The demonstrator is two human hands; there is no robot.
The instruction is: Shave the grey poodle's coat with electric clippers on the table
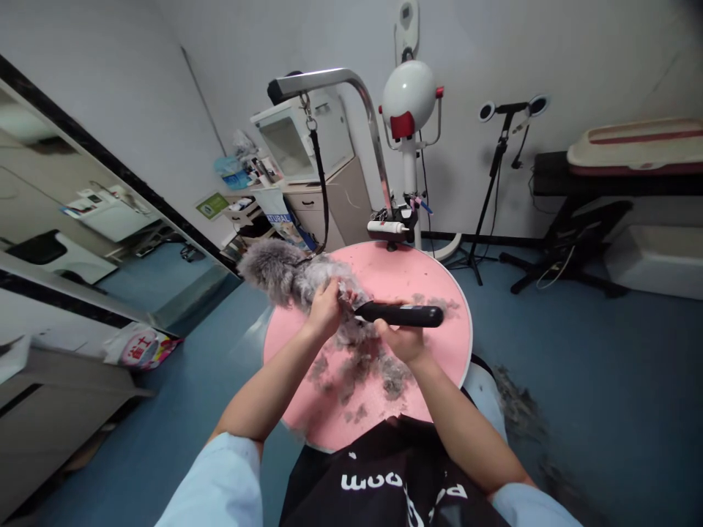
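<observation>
A small grey fluffy dog (285,272) stands on a round pink grooming table (433,293), tethered by a black leash (321,187) to a metal arm above. My left hand (325,309) grips the dog's rear body. My right hand (403,341) holds a black clipper (403,315), its head pointing left into the fur beside my left hand. Clumps of cut grey fur (365,369) lie on the pink top in front of me.
A white stand dryer (409,95) and a ring-light tripod (497,165) stand behind the table. Cabinets with clutter (296,157) lie at the back left, a large mirror (82,219) on the left wall, a black bench (593,187) on the right. More fur lies on the blue floor (516,406).
</observation>
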